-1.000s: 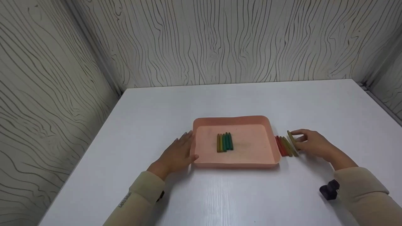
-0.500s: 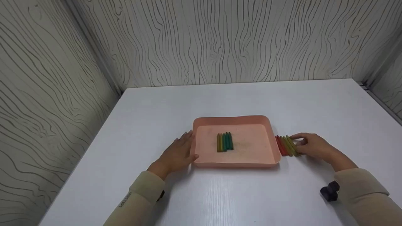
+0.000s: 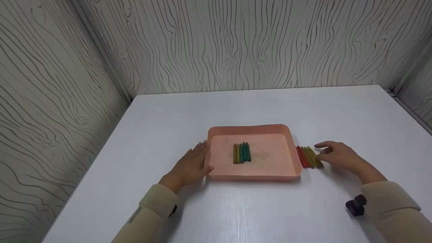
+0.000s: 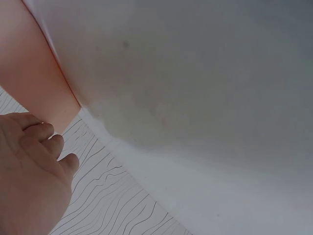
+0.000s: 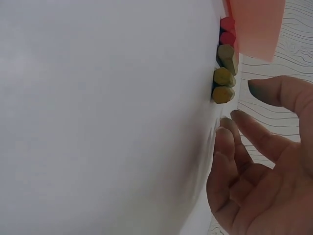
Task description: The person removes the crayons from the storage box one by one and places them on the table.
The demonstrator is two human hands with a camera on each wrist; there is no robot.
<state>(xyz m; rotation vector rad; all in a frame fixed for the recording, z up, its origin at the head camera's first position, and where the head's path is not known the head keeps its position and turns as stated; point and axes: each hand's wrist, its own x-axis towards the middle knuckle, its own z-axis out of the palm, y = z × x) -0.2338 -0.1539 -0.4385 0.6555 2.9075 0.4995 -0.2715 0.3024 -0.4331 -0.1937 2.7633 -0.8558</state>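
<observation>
My left hand point(image 3: 189, 167) lies with straight fingers against the left wall of a shallow pink tray point(image 3: 273, 152), its thumb at the rim. Inside the tray, several crayons point(image 3: 241, 153) form a tidy row, from yellow-brown to green. Another row, red crayons point(image 3: 302, 157) then olive and yellow crayons point(image 3: 314, 158), lies on the table along the tray's right side. Beside the outermost yellow crayon point(image 5: 223, 94), my right hand point(image 3: 341, 157) hovers with thumb and fingers parted and nothing between them. The left wrist view shows the left hand's fingertips point(image 4: 56, 142) close to the pink wall.
A white table point(image 3: 249, 209) carries everything. Wood-patterned panels point(image 3: 229, 44) stand behind it and at both sides. A dark device point(image 3: 356, 205) is strapped at the right wrist, under the beige sleeve point(image 3: 391, 199).
The right hand has lowered a yellow crayon to the left, onto the end of the row beside the tray, and let it go. The left hand and tray have stayed put.
</observation>
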